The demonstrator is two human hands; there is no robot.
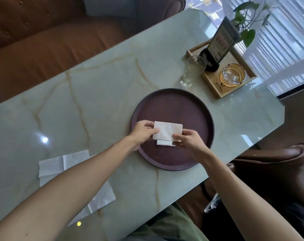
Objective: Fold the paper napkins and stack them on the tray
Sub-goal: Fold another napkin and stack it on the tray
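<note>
Both my left hand (143, 130) and right hand (187, 139) pinch the folded napkin (167, 130) over the round tray (174, 105), so I should lower it flat, edges squared onto the napkin underneath (165, 143), then let go.

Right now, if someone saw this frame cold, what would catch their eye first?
First, the two hands meeting over the round dark tray at centre: the left hand and right hand hold a folded napkin above another folded one lying on the tray. Next, the unfolded napkins on the marble table at lower left, partly hidden by the left forearm.
</note>
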